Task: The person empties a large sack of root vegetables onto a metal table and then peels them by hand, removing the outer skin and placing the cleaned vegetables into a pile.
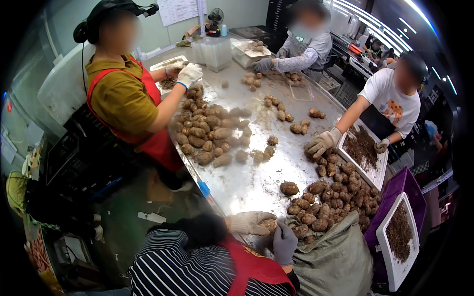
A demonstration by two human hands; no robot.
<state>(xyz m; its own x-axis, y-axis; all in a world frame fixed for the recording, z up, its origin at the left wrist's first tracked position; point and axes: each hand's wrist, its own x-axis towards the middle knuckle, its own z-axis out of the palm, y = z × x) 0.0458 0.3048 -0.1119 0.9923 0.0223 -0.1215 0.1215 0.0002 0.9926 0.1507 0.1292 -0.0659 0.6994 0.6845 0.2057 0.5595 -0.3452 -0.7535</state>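
At the near edge of the metal table, my left hand (251, 223), in a cream knitted glove, grips a brown taro corm (268, 224). My right hand (284, 242), in a grey glove, is close against the corm's right side; whether its fingers grip anything is unclear. Beside my hands, a large heap of soil-covered taro corms (333, 201) spreads along the table's right side. A grey-green woven sack (333, 259) lies below this heap, by my right hand. Another heap of corms (207, 129) sits at the left edge of the metal table (259, 181).
Three co-workers in gloves stand around the table: a person in a red apron (152, 81), one in a patterned apron (303, 55) and one in a white T-shirt (392, 92). White trays of brown debris (361, 148) (399, 236) and a purple crate (394, 199) stand right.
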